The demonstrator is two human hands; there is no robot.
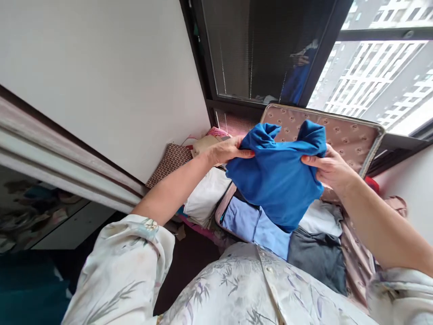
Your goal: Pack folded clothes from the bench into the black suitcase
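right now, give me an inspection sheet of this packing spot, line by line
surface: open suitcase, patterned lid propped up against the window frame, body below full of clothes
job's things: blue garment, bunched, held up over the suitcase
clutter: light blue folded garment, dark grey garment and white garment lying in the suitcase; white folded pile and brown patterned pouch beside it on the left
grippers: left hand grips the blue garment's left edge; right hand grips its right edge
cables: nothing seen
surroundings: white wall, dark window, tower blocks outside
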